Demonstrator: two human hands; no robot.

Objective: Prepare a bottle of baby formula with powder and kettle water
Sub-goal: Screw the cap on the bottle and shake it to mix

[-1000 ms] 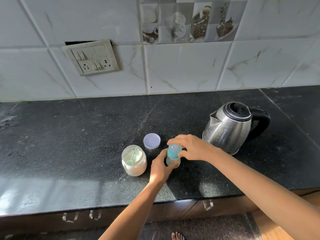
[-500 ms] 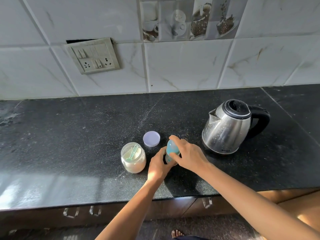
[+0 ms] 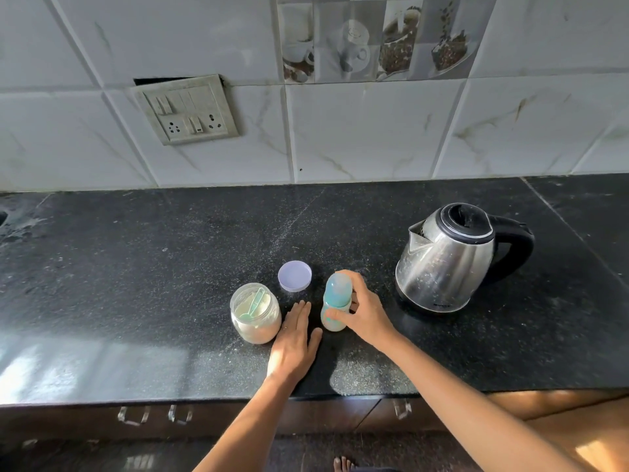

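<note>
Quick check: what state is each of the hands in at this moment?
Left hand: open, fingers straight, lying flat on the counter, holding nothing.
Right hand: closed around the baby bottle.

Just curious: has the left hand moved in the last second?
Yes. The left hand let go of the bottle and shifted toward the powder jar.

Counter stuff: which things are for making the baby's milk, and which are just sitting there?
For the milk: baby bottle, gripped by the right hand; powder jar with its scoop; jar lid; kettle.

Just there: wall switch plate; picture tiles; drawer handles.
</note>
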